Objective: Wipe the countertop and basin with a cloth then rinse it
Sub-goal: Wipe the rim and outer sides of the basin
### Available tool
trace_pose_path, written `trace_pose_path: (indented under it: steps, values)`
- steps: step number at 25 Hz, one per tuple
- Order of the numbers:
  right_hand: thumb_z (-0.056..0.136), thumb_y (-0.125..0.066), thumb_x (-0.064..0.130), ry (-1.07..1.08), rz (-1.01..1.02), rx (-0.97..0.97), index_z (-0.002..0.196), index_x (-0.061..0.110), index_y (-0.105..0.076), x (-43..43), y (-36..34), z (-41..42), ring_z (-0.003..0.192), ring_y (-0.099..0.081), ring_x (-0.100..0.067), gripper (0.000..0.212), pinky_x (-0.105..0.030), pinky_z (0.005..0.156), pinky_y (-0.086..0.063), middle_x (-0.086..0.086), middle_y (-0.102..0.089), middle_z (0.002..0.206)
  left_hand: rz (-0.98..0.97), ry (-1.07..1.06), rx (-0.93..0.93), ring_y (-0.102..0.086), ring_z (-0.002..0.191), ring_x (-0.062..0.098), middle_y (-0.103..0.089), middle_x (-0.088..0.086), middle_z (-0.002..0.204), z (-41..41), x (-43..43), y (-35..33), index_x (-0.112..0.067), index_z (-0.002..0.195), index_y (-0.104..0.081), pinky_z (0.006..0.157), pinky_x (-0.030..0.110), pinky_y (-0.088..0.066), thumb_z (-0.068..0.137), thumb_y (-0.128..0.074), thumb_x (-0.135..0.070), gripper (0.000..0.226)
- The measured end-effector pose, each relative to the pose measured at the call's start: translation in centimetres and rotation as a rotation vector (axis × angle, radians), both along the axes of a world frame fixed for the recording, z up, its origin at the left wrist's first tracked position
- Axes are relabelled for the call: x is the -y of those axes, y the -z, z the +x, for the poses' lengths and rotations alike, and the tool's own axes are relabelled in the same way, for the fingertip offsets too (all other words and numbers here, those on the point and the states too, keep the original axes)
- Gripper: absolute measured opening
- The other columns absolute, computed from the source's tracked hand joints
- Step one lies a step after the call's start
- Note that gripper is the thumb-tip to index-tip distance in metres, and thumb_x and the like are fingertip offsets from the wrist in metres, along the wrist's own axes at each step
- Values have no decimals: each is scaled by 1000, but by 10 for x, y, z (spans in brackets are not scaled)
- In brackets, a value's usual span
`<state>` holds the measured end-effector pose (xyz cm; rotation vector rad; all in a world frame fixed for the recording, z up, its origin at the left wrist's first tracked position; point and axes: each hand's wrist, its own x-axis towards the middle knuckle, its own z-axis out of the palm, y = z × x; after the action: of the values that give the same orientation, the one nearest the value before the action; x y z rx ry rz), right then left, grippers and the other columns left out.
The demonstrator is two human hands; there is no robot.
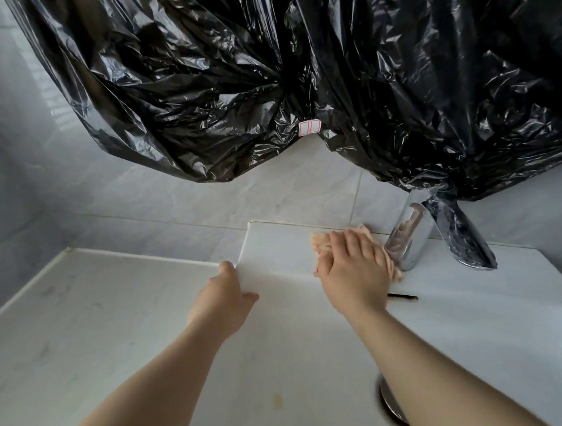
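Observation:
A pale pink cloth (320, 241) lies on the back ledge of the white basin (275, 246), just left of the chrome tap (408, 240). My right hand (353, 271) presses flat on the cloth with straight fingers, covering most of it. My left hand (224, 300) rests on the basin's left rim, thumb up against the raised edge; its fingers curl over the rim and are partly hidden. The white countertop (81, 320) stretches to the left of the basin, with faint smudges. The drain (391, 401) shows partly behind my right forearm.
Black plastic sheeting (263, 81) hangs over the wall above, reaching down to the tap. Grey tiled walls (10, 165) close the back and left. A dark overflow slot (402, 297) sits in the basin's back wall. A yellowish stain (278, 401) marks the near rim.

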<state>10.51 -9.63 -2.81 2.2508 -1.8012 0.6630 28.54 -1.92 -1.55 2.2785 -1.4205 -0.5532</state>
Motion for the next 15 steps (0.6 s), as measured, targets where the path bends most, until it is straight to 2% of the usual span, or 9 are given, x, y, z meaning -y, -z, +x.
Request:
trace_pose_path:
  steps: [1, 2, 4, 6, 9, 10, 12, 13, 15]
  values:
    - [80, -27, 36, 0, 12, 20, 112, 15, -65, -3, -2, 14, 115, -56, -31, 54, -41, 97, -30, -11, -64, 119, 4, 4, 9, -57, 99, 35, -58, 16, 110, 0, 0, -1, -11, 104, -35, 77, 37, -48, 86, -62, -33, 38]
    - [82, -22, 37, -66, 71, -4, 120, 18, -60, -5, -6, 28, 123, -49, -29, 57, -41, 101, -27, -8, -57, 130, 12, 8, 23, -57, 99, 35, -58, 16, 110, -1, -1, -2, -11, 106, -36, 77, 36, -48, 86, -61, -33, 39]
    - [93, -20, 40, -328, 186, -100, 139, 30, -39, -4, -15, 51, 140, -24, -19, 51, -38, 112, -13, 4, -33, 151, 15, 5, 49, -57, 102, 35, -58, 15, 112, -2, 0, -3, -10, 111, -36, 75, 34, -44, 86, -61, -33, 42]
    - [96, -22, 44, -445, 230, -146, 143, 37, -30, 5, -19, 56, 144, -13, -10, 48, -33, 114, -7, 13, -22, 155, 29, 7, 73, -56, 103, 36, -59, 16, 112, -2, -1, -3, -9, 112, -36, 74, 33, -42, 87, -60, -33, 42]
    - [81, -5, 53, -259, 131, -137, 139, 38, -37, 13, -9, 19, 141, -22, -11, 68, -33, 113, -12, 13, -32, 151, 21, 12, 52, -57, 100, 36, -59, 15, 110, -2, 0, -1, -12, 106, -34, 72, 34, -43, 87, -60, -33, 38]
    - [80, -8, 52, -193, 72, -113, 136, 34, -45, 11, -6, 4, 138, -32, -13, 69, -33, 110, -15, 9, -41, 146, 28, 20, 57, -57, 100, 36, -58, 15, 109, -2, 0, -1, -11, 105, -33, 71, 34, -42, 88, -59, -33, 37]
    - [86, -25, 44, -166, -35, -80, 123, 22, -62, 4, -2, -19, 122, -54, -21, 57, -32, 102, -24, -1, -61, 129, 49, 40, 96, -56, 102, 36, -57, 16, 112, -3, 0, 0, -9, 110, -33, 70, 34, -40, 91, -55, -32, 37]
    - [88, -32, 40, -177, -78, -64, 117, 19, -66, -1, 0, -28, 115, -60, -23, 50, -32, 99, -27, -3, -65, 122, 49, 56, 107, -55, 104, 36, -56, 15, 114, -5, -1, -1, -8, 111, -33, 70, 33, -38, 92, -54, -32, 37]
    - [91, -37, 33, -224, -125, -14, 115, 16, -68, -15, 8, -46, 114, -61, -22, 43, -32, 99, -31, -3, -67, 120, 25, 66, 181, -53, 106, 36, -50, 15, 121, -10, -4, -4, -6, 115, -33, 71, 35, -37, 94, -51, -30, 36]
